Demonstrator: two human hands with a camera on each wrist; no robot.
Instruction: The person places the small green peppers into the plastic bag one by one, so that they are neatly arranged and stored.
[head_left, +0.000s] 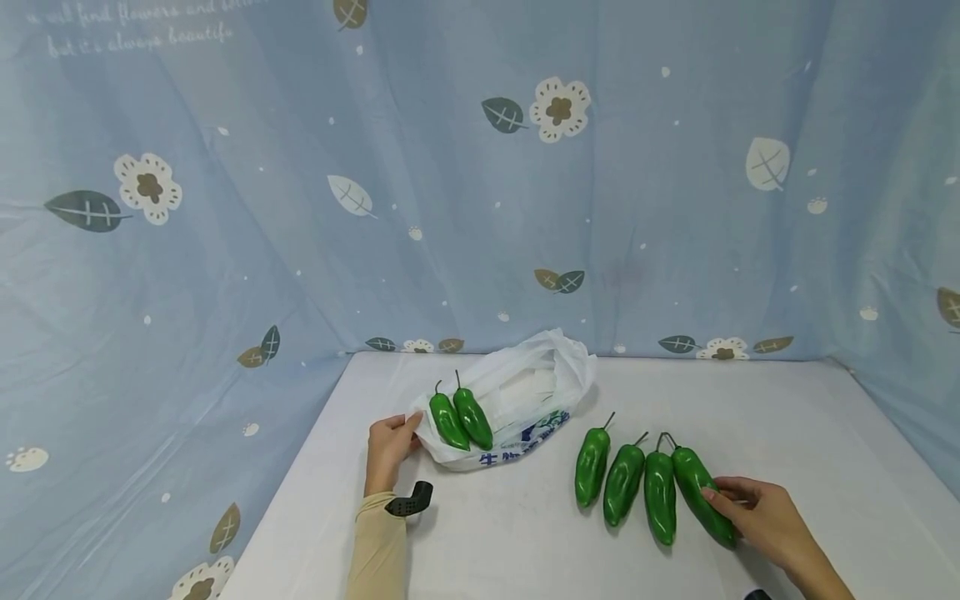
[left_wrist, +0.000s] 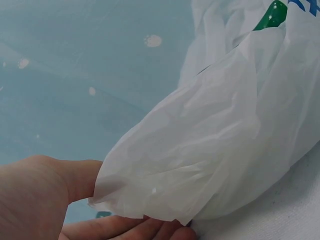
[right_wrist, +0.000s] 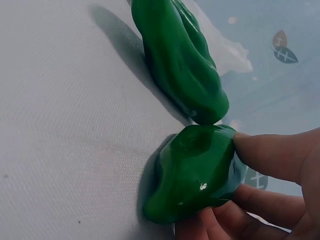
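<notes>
My left hand (head_left: 386, 454) pinches the near-left edge of a white plastic bag (head_left: 521, 398) with blue print. Two green peppers with thin stems lie side by side at the bag's left part, one pepper (head_left: 448, 423) left of the other (head_left: 474, 419). In the left wrist view, thumb and fingers close on the bag's rim. At the right, my right hand (head_left: 768, 518) holds the lower half of the rightmost green pepper (head_left: 693, 479), thumb on top and fingers at its far side. The right wrist view shows this pepper (right_wrist: 197, 172) low over the white cloth.
Several more green peppers stand in a row left of the held one, among them a pepper (head_left: 592, 467) nearest the bag and another pepper (head_left: 660, 498) close beside the right hand's one. A blue patterned curtain (head_left: 465, 183) borders the white table (head_left: 517, 533) behind and at both sides.
</notes>
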